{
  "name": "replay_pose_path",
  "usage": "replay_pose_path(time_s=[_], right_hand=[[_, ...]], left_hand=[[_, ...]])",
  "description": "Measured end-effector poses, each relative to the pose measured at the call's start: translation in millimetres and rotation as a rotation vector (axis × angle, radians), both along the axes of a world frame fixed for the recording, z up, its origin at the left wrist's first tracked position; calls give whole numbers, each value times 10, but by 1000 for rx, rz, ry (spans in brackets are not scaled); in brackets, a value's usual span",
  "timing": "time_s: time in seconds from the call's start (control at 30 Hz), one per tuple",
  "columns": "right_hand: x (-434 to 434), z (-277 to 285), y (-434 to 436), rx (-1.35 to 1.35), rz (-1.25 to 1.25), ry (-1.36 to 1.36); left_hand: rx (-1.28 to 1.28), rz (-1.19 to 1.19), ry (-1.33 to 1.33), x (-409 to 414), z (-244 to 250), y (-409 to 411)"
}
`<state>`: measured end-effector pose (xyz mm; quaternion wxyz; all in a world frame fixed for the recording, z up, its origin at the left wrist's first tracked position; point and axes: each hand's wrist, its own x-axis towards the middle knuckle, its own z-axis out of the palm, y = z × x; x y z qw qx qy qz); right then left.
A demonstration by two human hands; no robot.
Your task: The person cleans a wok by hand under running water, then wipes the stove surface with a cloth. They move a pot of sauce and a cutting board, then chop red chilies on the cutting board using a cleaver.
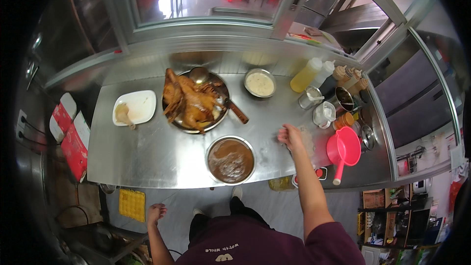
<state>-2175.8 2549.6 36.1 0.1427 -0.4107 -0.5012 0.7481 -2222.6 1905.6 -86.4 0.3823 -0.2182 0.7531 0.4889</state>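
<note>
Over the right part of the steel table, my right hand reaches out with its fingers loosely bent; I see nothing in it. Below the table's front edge hangs my left hand, its fingers curled and their inside hidden. A round metal bowl of brown liquid stands near the front edge, left of my right hand. Behind it, browned roast poultry fills a round metal tray. A metal ladle lies on the tray's back side. The wooden handle of a knife sticks out over its right rim.
A white plate with a pale poultry leg is at left. A bowl of pale sauce stands at the back. Squeeze bottles, a metal cup, jars and a pink dipper crowd the right side. Glass panels border the table.
</note>
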Motion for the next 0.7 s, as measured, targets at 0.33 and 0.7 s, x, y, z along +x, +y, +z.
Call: replay_pose_path(time_s=[0.33,0.7], right_hand=[[-1431,-160,397,-188,-7,227],[-1459,-81,494,-130,-134,119]], left_hand=[[-49,215,215,359,909,804],[-38,19,258,-119,944,1038]])
